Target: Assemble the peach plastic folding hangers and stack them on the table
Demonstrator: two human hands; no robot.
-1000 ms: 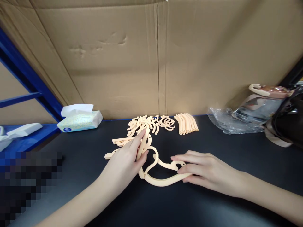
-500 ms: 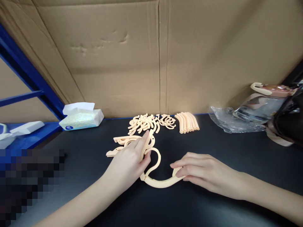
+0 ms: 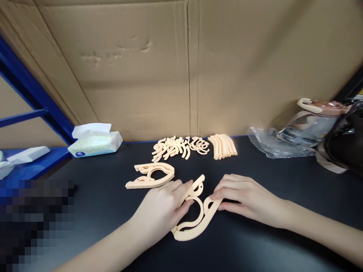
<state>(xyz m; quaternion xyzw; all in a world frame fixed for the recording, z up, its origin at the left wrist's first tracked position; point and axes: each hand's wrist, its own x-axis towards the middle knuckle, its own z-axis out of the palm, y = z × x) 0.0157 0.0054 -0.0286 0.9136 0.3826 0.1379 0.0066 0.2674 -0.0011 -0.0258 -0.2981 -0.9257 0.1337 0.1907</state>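
One black table (image 3: 93,204), and near its middle, left hand (image 3: 164,200) and right hand (image 3: 242,197) pinch opposite arms of the cream folding hanger (image 3: 202,223); uneven squeezing could twist that little near-left joint (image 3: 175,229) apart.

No lettering is legible; the blue logo (image 3: 80,154) on the tissue pack (image 3: 99,144) is too small.

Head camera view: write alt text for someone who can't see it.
A person's left hand and right hand grip opposite arms of a cream curved frame over a black table. Beyond lie similar frames, loose curved pieces, a row of bars and a tissue pack.
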